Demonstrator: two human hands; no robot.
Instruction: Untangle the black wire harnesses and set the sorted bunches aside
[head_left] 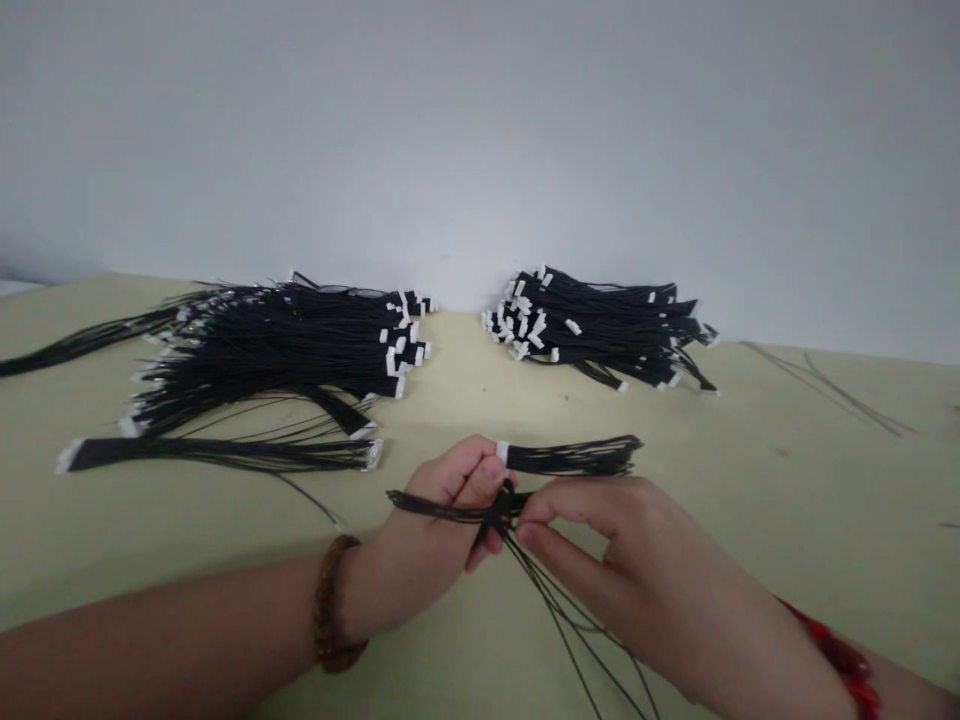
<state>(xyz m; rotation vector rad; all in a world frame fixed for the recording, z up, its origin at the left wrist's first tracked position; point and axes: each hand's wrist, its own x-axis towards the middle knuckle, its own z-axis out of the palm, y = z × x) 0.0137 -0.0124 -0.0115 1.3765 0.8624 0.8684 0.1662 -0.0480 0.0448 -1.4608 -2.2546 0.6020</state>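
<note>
My left hand (pixel 457 510) is closed around a black wire harness (pixel 570 458), whose white connector (pixel 502 454) sits by the thumb and whose wires reach to the right. Across the same fingers lies a second bunch of thin black wires (pixel 442 510), gathered in a knot-like crossing at the palm. Several loose strands (pixel 562 610) hang from it toward the front edge of the picture. With thumb and forefinger together, my right hand (pixel 600 550) pinches at that crossing. It grips black wire there, though its fingertips partly hide which strand.
Behind my left hand lies a big pile of black wire harnesses (pixel 270 340) with white connectors. One separate harness (pixel 217 453) lies in front of it. Another pile (pixel 607 315) rests at the back right, near the white wall (pixel 465 140). Thin loose wires (pixel 832 390) lie farther right on the pale yellow table (pixel 750 480).
</note>
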